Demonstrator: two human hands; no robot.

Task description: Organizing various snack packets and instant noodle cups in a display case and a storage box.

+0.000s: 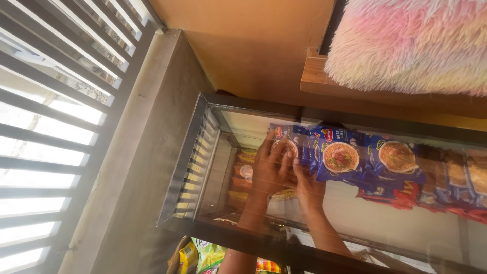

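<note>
Blue plastic noodle packet (284, 144) with a round bowl picture: left hand (269, 170) spread flat over its face, fingers closed around the edges. Right hand (307, 185) pinches the lower edge beside it, likely squaring it against the row of blue packets (370, 160) just past the grip, inside the glass-topped metal-framed cabinet (190, 152).

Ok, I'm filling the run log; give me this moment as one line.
left hand: on blue noodle packet | right hand: beside it, under packet row | place: glass display case
</note>
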